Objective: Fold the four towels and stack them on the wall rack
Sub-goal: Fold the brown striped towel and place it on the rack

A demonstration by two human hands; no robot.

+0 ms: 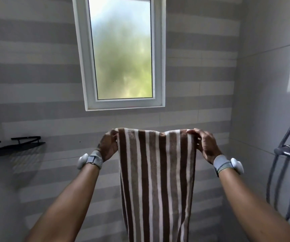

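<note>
Striped towel (156, 180) hanging, top corners pinched by left hand (108, 145) and right hand (206, 145)

one towel (157, 180), two hands (108, 145), one rack (13, 147)

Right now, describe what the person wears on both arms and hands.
Both forearms are bare, with no sleeves or gloves. The left hand and right hand each have a light grey fabric wristband carrying a white oval device on its outer side; the right band has a greenish edge.
</note>
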